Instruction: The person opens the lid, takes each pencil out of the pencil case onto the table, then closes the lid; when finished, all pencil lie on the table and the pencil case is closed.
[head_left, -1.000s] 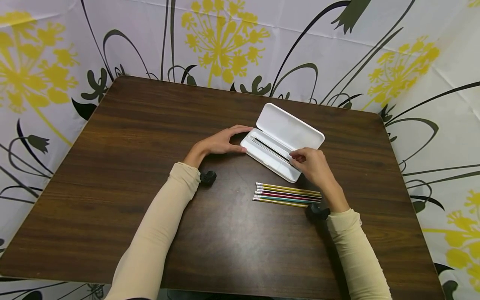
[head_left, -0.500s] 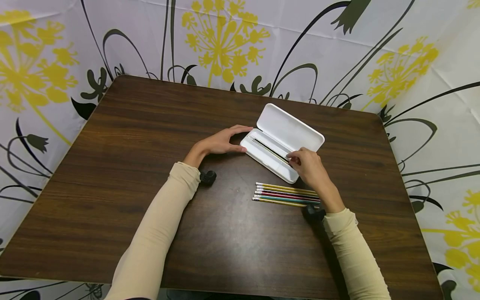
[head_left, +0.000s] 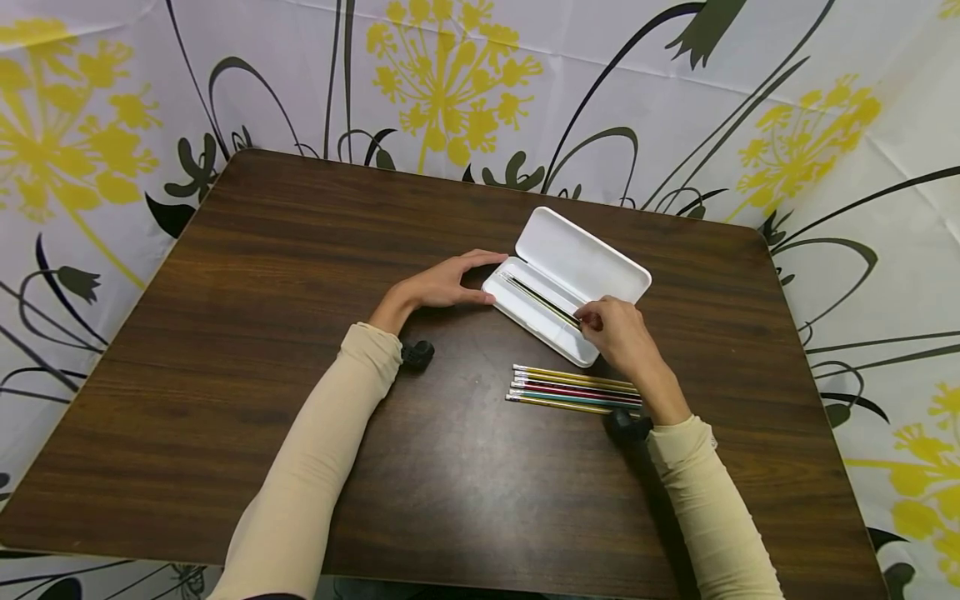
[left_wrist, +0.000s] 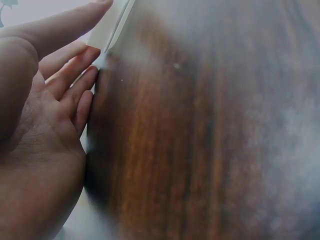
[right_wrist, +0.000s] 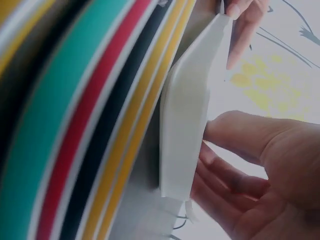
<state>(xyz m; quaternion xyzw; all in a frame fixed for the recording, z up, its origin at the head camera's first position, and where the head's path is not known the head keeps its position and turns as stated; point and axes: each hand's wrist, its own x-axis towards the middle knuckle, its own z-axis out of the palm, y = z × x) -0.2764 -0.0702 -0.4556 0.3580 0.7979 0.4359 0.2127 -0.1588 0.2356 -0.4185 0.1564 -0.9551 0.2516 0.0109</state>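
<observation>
An open white pencil case [head_left: 583,254] lies at a slant on the table, its lid tipped back. Dark pencils [head_left: 538,296] rest lengthwise inside; their exact number is unclear. My left hand [head_left: 442,283] holds the case's left end between thumb and fingers, and the left wrist view shows that hand [left_wrist: 45,110] beside the white corner [left_wrist: 117,27]. At the right end, my right hand [head_left: 621,332] reaches inside and pinches a pencil near its end. In the right wrist view the case wall [right_wrist: 185,120] hides the right hand's fingertips [right_wrist: 215,131].
Several pencils [head_left: 573,390] in yellow, red, black and green lie side by side in front of the case, partly beneath the right wrist. The brown wooden table [head_left: 300,250] meets a flower-patterned cloth [head_left: 585,50] at the back. A dark camera sits at each wrist.
The right hand has shifted slightly left, and the pencil at its fingertips now lies lower, closer alongside the other inside the case. The left hand and case stay in place.
</observation>
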